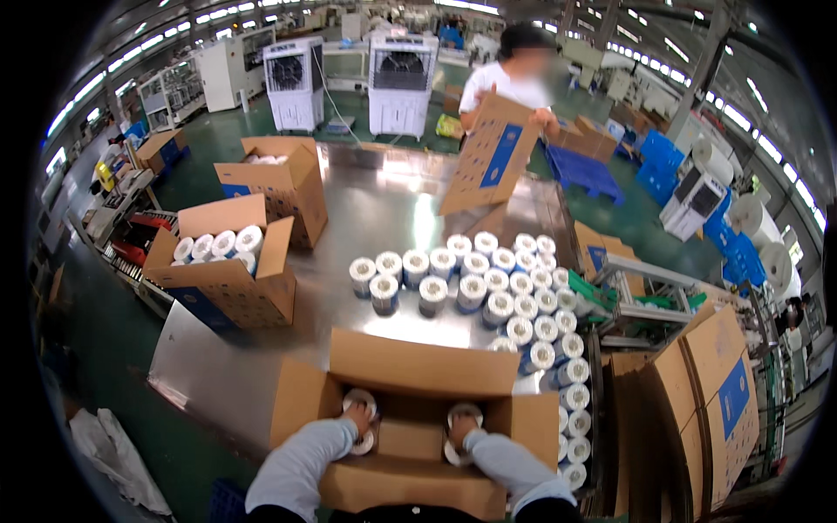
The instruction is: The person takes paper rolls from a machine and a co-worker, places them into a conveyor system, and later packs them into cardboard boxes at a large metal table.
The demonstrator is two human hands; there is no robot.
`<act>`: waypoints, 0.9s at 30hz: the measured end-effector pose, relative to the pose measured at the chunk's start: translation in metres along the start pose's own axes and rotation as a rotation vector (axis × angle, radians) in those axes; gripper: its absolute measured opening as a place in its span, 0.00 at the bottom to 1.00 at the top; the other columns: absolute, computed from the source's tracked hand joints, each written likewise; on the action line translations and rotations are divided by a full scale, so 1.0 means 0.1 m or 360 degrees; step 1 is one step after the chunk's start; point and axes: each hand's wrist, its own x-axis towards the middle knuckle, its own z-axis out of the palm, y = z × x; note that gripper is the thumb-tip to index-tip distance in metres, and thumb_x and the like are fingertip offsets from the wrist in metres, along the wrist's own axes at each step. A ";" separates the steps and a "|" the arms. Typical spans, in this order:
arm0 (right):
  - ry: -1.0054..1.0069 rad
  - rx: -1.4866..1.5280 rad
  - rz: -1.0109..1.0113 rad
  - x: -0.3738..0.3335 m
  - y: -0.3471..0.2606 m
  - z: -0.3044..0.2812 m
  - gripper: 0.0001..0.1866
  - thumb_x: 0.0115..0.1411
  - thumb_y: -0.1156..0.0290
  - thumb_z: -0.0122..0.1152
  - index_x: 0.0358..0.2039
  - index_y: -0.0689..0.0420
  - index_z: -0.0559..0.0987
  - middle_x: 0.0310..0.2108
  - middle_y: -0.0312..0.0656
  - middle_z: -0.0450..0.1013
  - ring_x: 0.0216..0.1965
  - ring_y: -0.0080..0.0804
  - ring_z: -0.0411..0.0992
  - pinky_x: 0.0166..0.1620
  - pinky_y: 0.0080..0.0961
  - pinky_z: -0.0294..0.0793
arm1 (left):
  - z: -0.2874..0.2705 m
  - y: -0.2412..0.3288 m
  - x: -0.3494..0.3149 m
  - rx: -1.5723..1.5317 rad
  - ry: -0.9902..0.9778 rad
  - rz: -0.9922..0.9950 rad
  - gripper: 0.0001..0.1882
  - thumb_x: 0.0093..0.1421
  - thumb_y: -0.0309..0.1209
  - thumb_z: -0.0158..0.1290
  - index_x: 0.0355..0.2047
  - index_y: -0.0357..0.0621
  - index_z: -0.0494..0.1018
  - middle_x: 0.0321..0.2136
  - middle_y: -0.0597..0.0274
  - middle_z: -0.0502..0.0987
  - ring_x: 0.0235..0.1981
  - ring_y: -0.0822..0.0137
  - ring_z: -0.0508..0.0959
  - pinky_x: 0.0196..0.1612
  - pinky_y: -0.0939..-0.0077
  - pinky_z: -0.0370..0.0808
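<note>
Nearest, an open carton (pixel 423 366) stretches its long axis left to right, flaps spread. Inside, at its left end, the left hand (pixel 356 419) lies on a white roll (pixel 357 399); at its right end, the right hand (pixel 463 426) lies on another roll (pixel 468 409). Both rolls point an end face upward, long axes roughly upright. The fingers bend over those ends; whether they grip, I cannot tell. Beyond, standing rolls (pixel 497 279) crowd the metal surface (pixel 366 200), a roll-filled carton (pixel 227 292) to their left. Farther, a co-worker (pixel 510 83) holds a tilted cardboard box (pixel 493 157).
</note>
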 end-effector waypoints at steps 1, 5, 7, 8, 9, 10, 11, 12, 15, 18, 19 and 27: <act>-0.0072 -0.0093 -0.0140 -0.04 -0.18 -0.07 0.24 0.62 0.62 0.48 0.54 0.62 0.74 0.61 0.55 0.62 0.60 0.58 0.61 0.60 0.52 0.62 | 0.26 -0.01 -0.13 -0.0082 -0.0197 -0.0086 0.23 0.62 0.40 0.46 0.57 0.52 0.68 0.58 0.48 0.63 0.58 0.47 0.64 0.54 0.43 0.64; -0.0145 0.0096 -0.0576 -0.45 -0.44 -1.34 0.30 0.60 0.45 0.49 0.55 0.51 0.72 0.40 0.57 0.77 0.45 0.57 0.74 0.51 0.49 0.70 | 0.19 -0.20 -0.31 -0.0519 -0.0742 0.0113 0.40 0.54 0.48 0.54 0.67 0.62 0.55 0.48 0.43 0.75 0.50 0.47 0.75 0.52 0.52 0.72; -0.0100 0.0429 -0.0544 -0.97 -0.33 -1.86 0.37 0.56 0.38 0.53 0.54 0.56 0.71 0.47 0.59 0.73 0.47 0.58 0.72 0.50 0.45 0.71 | -0.72 -0.18 -0.56 -0.1132 0.0037 -0.0053 0.40 0.50 0.48 0.58 0.62 0.48 0.63 0.45 0.44 0.77 0.44 0.44 0.78 0.50 0.53 0.73; 0.0010 0.0772 -0.0814 -1.19 -0.36 -2.03 0.40 0.57 0.37 0.53 0.57 0.57 0.69 0.49 0.60 0.71 0.49 0.56 0.71 0.53 0.42 0.69 | -0.61 -0.26 -0.71 -0.1280 0.0616 0.0157 0.36 0.53 0.49 0.57 0.59 0.44 0.66 0.49 0.44 0.75 0.47 0.46 0.77 0.50 0.51 0.71; -0.0061 0.0983 -0.0900 -1.40 -0.41 -2.16 0.42 0.55 0.39 0.59 0.59 0.59 0.68 0.53 0.54 0.70 0.52 0.53 0.69 0.56 0.39 0.68 | -0.96 -0.30 -1.11 -0.1717 0.0722 0.0202 0.29 0.56 0.45 0.58 0.54 0.44 0.70 0.50 0.48 0.75 0.46 0.52 0.77 0.49 0.57 0.73; -0.0416 0.1231 -0.0948 -1.55 -0.49 -2.31 0.41 0.53 0.44 0.64 0.59 0.59 0.68 0.53 0.53 0.70 0.54 0.51 0.67 0.58 0.36 0.65 | -1.36 -0.37 -1.69 -0.2157 0.0559 0.0165 0.19 0.59 0.39 0.58 0.47 0.42 0.75 0.46 0.54 0.77 0.43 0.61 0.78 0.46 0.67 0.74; -0.0324 0.1126 -0.1035 -1.73 -0.46 -2.24 0.40 0.51 0.48 0.69 0.59 0.56 0.67 0.54 0.51 0.69 0.53 0.49 0.68 0.57 0.35 0.66 | -1.47 -0.42 -1.91 -0.2437 0.0452 0.0360 0.11 0.62 0.31 0.55 0.43 0.40 0.76 0.40 0.62 0.76 0.40 0.74 0.74 0.43 0.77 0.72; 0.0023 0.1029 -0.1103 -1.93 -0.51 -2.18 0.41 0.47 0.51 0.72 0.59 0.56 0.68 0.54 0.49 0.69 0.53 0.48 0.68 0.56 0.37 0.67 | -1.54 -0.47 -2.27 -0.2702 0.0330 0.0537 0.09 0.62 0.27 0.54 0.42 0.39 0.76 0.40 0.63 0.76 0.40 0.75 0.74 0.41 0.78 0.73; 0.0214 0.0874 -0.0719 -2.14 -0.79 -1.96 0.43 0.41 0.62 0.75 0.59 0.54 0.68 0.46 0.45 0.73 0.47 0.47 0.70 0.49 0.37 0.72 | -1.45 -0.55 -3.28 -0.2601 -0.0518 0.0329 0.11 0.61 0.28 0.56 0.43 0.38 0.76 0.37 0.60 0.79 0.39 0.73 0.77 0.42 0.79 0.74; 0.0037 0.0851 -0.0712 -1.88 -0.77 -1.82 0.39 0.42 0.65 0.73 0.57 0.53 0.69 0.39 0.44 0.75 0.41 0.47 0.72 0.43 0.39 0.74 | -1.17 -0.32 -3.68 -0.1967 -0.0955 0.0209 0.17 0.59 0.35 0.58 0.44 0.37 0.76 0.41 0.55 0.80 0.40 0.65 0.79 0.43 0.73 0.76; -0.0033 0.0827 -0.0760 -1.79 -0.78 -1.81 0.37 0.43 0.66 0.72 0.57 0.53 0.70 0.37 0.45 0.75 0.39 0.47 0.73 0.41 0.40 0.74 | -1.15 -0.25 -3.72 -0.1907 -0.0916 0.0194 0.19 0.58 0.36 0.59 0.46 0.37 0.75 0.41 0.53 0.79 0.40 0.59 0.79 0.44 0.69 0.76; 0.0260 0.0502 -0.1120 -1.78 -1.03 -1.33 0.25 0.47 0.72 0.60 0.49 0.58 0.74 0.44 0.48 0.75 0.32 0.43 0.76 0.34 0.38 0.76 | -2.00 -0.26 -2.40 -0.1245 0.1290 -0.0130 0.26 0.55 0.32 0.58 0.55 0.53 0.69 0.55 0.56 0.68 0.56 0.52 0.68 0.54 0.58 0.69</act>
